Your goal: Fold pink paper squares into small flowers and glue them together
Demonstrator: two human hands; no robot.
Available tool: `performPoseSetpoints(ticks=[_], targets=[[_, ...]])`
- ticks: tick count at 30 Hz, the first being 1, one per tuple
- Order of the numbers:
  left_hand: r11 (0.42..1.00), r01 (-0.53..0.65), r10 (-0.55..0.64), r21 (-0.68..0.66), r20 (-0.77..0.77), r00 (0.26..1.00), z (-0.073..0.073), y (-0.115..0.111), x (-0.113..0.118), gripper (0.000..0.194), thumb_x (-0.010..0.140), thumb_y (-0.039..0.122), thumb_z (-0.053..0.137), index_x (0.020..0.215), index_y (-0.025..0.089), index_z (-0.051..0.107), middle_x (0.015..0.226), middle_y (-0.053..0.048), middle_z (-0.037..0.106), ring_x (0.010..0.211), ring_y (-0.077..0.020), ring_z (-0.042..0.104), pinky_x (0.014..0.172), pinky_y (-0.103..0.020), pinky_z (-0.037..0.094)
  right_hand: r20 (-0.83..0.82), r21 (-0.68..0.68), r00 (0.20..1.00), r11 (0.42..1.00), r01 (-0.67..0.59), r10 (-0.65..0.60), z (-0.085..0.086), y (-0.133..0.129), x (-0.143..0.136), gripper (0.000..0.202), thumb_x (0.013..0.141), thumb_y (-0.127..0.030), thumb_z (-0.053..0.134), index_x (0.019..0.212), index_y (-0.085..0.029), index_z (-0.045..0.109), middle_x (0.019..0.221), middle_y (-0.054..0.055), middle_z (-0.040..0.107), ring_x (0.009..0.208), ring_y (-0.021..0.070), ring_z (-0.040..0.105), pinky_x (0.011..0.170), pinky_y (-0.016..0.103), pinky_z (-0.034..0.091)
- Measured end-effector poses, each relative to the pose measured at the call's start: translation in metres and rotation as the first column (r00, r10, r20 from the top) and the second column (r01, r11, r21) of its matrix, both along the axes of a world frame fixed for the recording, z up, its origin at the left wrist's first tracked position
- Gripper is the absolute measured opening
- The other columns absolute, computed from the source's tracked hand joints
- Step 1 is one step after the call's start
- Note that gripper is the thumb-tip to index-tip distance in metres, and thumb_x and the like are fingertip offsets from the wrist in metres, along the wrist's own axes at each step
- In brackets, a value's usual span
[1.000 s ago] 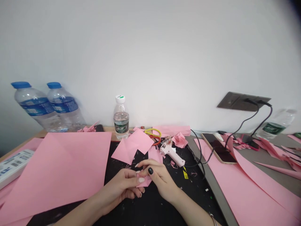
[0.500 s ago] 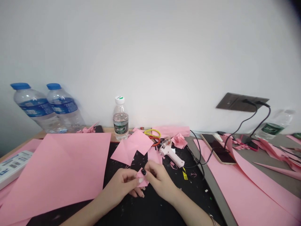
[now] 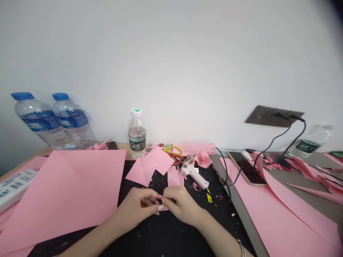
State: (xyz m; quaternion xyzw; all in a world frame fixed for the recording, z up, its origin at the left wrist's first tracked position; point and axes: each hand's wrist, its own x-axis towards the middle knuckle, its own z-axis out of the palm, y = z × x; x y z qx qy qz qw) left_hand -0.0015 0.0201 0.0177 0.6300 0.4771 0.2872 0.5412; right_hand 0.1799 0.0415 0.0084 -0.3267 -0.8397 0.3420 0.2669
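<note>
Over the black mat (image 3: 182,235), a small folded piece of pink paper (image 3: 164,208) is pinched between both hands, mostly hidden by the fingers. My left hand (image 3: 139,205) grips it from the left, thumb on the near side. My right hand (image 3: 180,205) closes on it from the right, its dark-nailed thumb close to the left thumb. Just beyond the hands lie loose pink paper squares (image 3: 151,166). A pink glue gun (image 3: 195,175) rests to their right, beside a folded pink paper flower (image 3: 203,159).
Large pink sheets (image 3: 80,189) cover the left side, and more pink sheets (image 3: 268,210) lie right, under a phone (image 3: 248,168). A water bottle (image 3: 137,137) stands by the wall. Scissors with yellow and orange handles (image 3: 173,150) lie behind. Black cables (image 3: 227,175) run to a socket (image 3: 273,116).
The hands have drawn closer together, and their fingers now cover more of the folded pink paper. The left fingers have curled in. The view has shifted slightly.
</note>
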Motion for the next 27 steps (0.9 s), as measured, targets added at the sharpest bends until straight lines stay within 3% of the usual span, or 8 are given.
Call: performPoseSetpoints(ticks=[7,15,19,23,27], targets=[[0.993,-0.019,0.022,-0.116,0.022,1.000,-0.012,0.002,-0.001,0.015,0.073,0.026,0.061,0.065,0.014,0.065,0.059,-0.003,0.072,0.059,-0.0177,0.067,0.058,-0.025,0.050,-0.006,0.013,1.000,1.000,0.010,-0.010,-0.001,-0.002,0.000,0.023,0.087,-0.014,0.045,0.065,-0.019,0.047,0.063,-0.003,0.045,0.058,0.0113,0.044,0.055,0.022,0.033],[0.979,0.045,-0.026,-0.197,0.098,0.995,-0.009,0.001,0.003,0.015,0.072,0.029,0.065,0.071,0.014,0.062,0.066,-0.002,0.071,0.068,-0.0202,0.070,0.056,-0.024,0.050,-0.045,0.046,0.988,0.987,0.153,-0.151,-0.006,-0.007,-0.003,0.024,0.086,-0.019,0.050,0.062,-0.019,0.045,0.058,-0.004,0.044,0.052,0.0105,0.041,0.050,0.023,0.031],[0.977,0.048,-0.030,-0.207,0.090,0.995,-0.008,0.000,0.004,0.021,0.072,0.033,0.066,0.072,0.012,0.067,0.067,-0.005,0.072,0.069,-0.0205,0.070,0.060,-0.026,0.052,-0.117,-0.011,0.976,0.983,0.185,-0.185,-0.008,-0.009,-0.005,0.023,0.083,-0.019,0.055,0.061,-0.019,0.046,0.055,-0.005,0.043,0.049,0.0097,0.040,0.048,0.023,0.030],[0.969,-0.034,0.067,-0.245,0.129,0.989,-0.010,0.001,0.002,0.027,0.073,0.037,0.066,0.079,0.011,0.070,0.070,-0.006,0.074,0.073,-0.0214,0.070,0.066,-0.029,0.053,-0.286,-0.080,0.911,0.955,0.286,-0.297,-0.005,-0.008,-0.005,0.008,0.084,-0.014,0.048,0.080,-0.019,0.053,0.074,0.001,0.054,0.065,0.0138,0.051,0.055,0.024,0.039],[0.955,-0.108,0.153,-0.275,0.148,0.977,-0.008,0.002,0.002,0.030,0.071,0.039,0.068,0.085,0.012,0.073,0.076,-0.006,0.075,0.079,-0.0230,0.069,0.072,-0.031,0.054,-0.348,-0.078,0.900,0.965,0.252,-0.263,-0.001,-0.007,-0.005,0.013,0.085,-0.014,0.047,0.079,-0.019,0.057,0.093,0.006,0.057,0.083,0.0168,0.056,0.061,0.026,0.043]])
